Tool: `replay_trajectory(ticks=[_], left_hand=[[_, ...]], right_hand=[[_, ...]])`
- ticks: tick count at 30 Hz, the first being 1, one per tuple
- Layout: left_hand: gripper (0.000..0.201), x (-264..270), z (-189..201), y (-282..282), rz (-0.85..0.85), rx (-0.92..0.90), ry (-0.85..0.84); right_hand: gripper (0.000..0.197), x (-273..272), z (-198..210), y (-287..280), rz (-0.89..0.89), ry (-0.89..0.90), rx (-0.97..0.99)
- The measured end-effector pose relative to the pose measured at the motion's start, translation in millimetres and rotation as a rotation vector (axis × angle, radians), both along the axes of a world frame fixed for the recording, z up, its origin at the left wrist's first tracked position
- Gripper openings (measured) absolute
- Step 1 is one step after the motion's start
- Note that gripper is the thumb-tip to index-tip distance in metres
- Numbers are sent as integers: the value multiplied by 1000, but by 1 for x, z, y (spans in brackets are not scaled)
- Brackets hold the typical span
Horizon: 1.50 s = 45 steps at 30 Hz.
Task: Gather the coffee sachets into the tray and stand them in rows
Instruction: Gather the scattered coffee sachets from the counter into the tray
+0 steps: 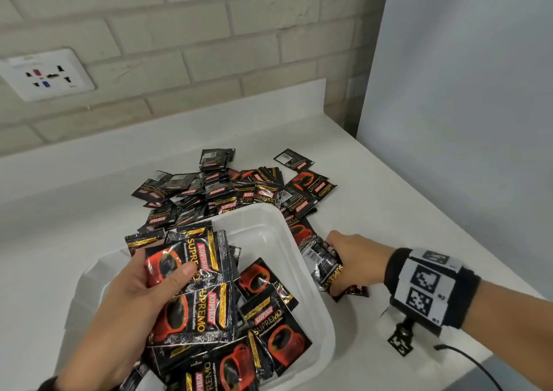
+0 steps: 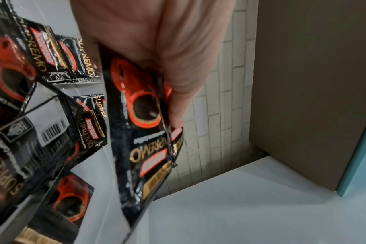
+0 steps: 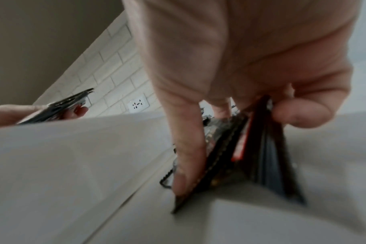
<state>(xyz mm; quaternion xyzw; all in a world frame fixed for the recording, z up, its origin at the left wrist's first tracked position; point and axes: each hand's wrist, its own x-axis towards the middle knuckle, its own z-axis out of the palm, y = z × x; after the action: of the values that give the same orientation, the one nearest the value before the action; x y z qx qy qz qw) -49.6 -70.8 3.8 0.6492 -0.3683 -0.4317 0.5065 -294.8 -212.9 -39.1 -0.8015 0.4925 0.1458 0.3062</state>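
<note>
Head view, fingers first: left thumb (image 1: 179, 274) pressed flat on the front of a fanned stack of sachets (image 1: 191, 271), other fingers curled behind, left hand (image 1: 134, 304) gripping that stack over the near left part of the white tray (image 1: 311, 274). Left wrist view, same grip: thumb (image 2: 178, 92) down the face of the front packet, red cup print showing beside it. Right wrist view, blurred: right fingers (image 3: 188, 148) and thumb closed narrow on a small bunch of sachets (image 3: 251, 156) held on edge against the counter. Right hand (image 1: 356, 256) just outside the tray's right rim, bunch (image 1: 326, 265) touching the white counter (image 1: 404, 211). More loose sachets (image 1: 269, 315) lying flat and overlapping in the tray's near half, far half bare. Beyond the tray's far rim, a scattered heap of sachets (image 1: 227, 190) on the counter. Marker-patterned wristband (image 1: 431, 286) on the right wrist. Wall socket (image 1: 48, 74) on the brick wall at upper left.
</note>
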Motion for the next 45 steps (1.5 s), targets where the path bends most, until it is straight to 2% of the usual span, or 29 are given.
replay_trajectory(ticks=[4,6,8,9,10,12,13,16,18,20,21,23,24,26,29,31,32,35,37,39,41,43,45], left_hand=[[101,2,-2,3,11,21,21],[103,3,-2,2,11,39,57],[96,0,-2,1,19,42,99],[86,-1,-2,-1,25,50,100],[68,-2,-2,-2,29,59,119],[23,-5,-1,-6,27,81,165],[16,-7,-1,-7,15,101,162],[31,-4,5,-6,4,96,59],[44,1,11,0,-16,79,-24],[38,5,18,10,-62,40,-78],[37,8,20,17,-108,42,-112],[62,18,19,32,-248,127,-213],[69,22,17,40,-341,189,-294],[68,23,10,52,-541,285,-483],[65,18,-11,58,-649,209,-816],[52,11,-19,57,-677,207,-975],[53,9,-21,56,-695,203,-1035],[69,12,-22,57,-639,180,-1177],[88,14,-11,51,-616,288,-1215],[116,26,-10,49,-560,331,-1179],[132,38,-10,44,-527,372,-1125],[146,45,-9,37,-557,454,-1023],[149,51,-11,32,-580,497,-920]], right_hand=[[29,-21,4,-9,7,-60,49],[22,-34,6,-13,-41,-138,114],[16,-46,9,-15,-100,-233,133],[14,-49,11,-16,-127,-278,125],[13,-53,14,-16,-148,-323,113],[12,-56,19,-16,-195,-407,110],[12,-55,23,-15,-227,-445,119],[16,-47,40,-6,-219,-529,99],[18,-35,54,8,-92,-574,107],[16,-18,68,29,71,-573,128],[16,-8,72,40,177,-524,104],[21,12,73,63,390,-321,-17],[25,21,70,73,481,-242,-99],[30,38,59,90,637,-232,-190],[35,56,38,103,821,-178,-182],[35,60,37,104,807,-142,-115],[38,60,41,101,772,-145,-77],[46,64,55,82,619,-194,-16],[44,72,59,65,514,-224,-30],[43,83,57,49,446,-192,-48],[51,93,53,38,433,-88,-32],[63,102,51,31,433,7,14],[70,110,50,28,435,71,48]])
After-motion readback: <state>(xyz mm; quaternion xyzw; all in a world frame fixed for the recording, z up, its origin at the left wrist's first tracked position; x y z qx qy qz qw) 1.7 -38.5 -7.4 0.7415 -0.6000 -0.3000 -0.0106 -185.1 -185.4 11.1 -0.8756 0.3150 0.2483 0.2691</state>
